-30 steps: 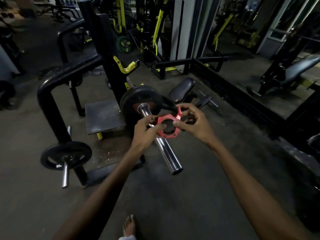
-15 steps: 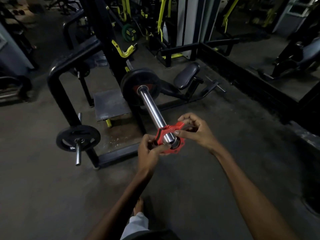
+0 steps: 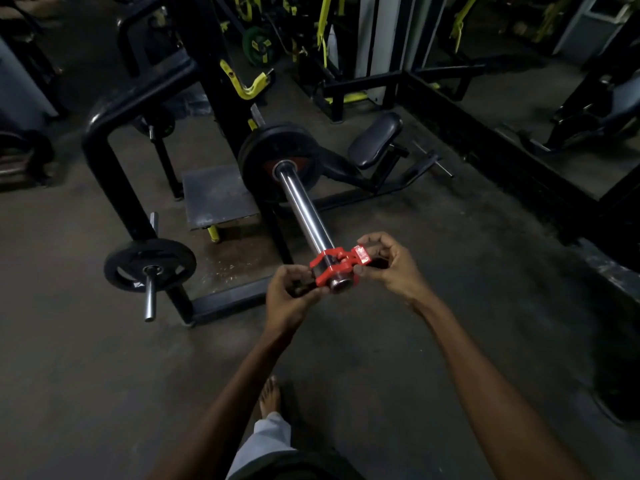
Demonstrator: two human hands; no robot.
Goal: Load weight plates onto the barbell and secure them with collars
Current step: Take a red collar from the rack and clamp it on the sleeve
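A chrome barbell sleeve (image 3: 303,209) points toward me, with a black weight plate (image 3: 278,157) pushed to its far end against the rack. A red clamp collar (image 3: 337,266) sits around the very tip of the sleeve. My left hand (image 3: 289,299) pinches the collar's left side, and my right hand (image 3: 391,263) grips its lever side on the right. The collar's lever stands out to the right, apart from the ring.
A smaller black plate (image 3: 149,263) hangs on a storage peg of the black rack (image 3: 114,174) at the left. A padded seat (image 3: 374,140) and other gym machines stand behind. A bare foot (image 3: 270,396) rests on the concrete floor below my arms.
Both hands carried the red collar from above the sleeve's middle down to its near tip and slipped it over the end. The camera view shifted back.
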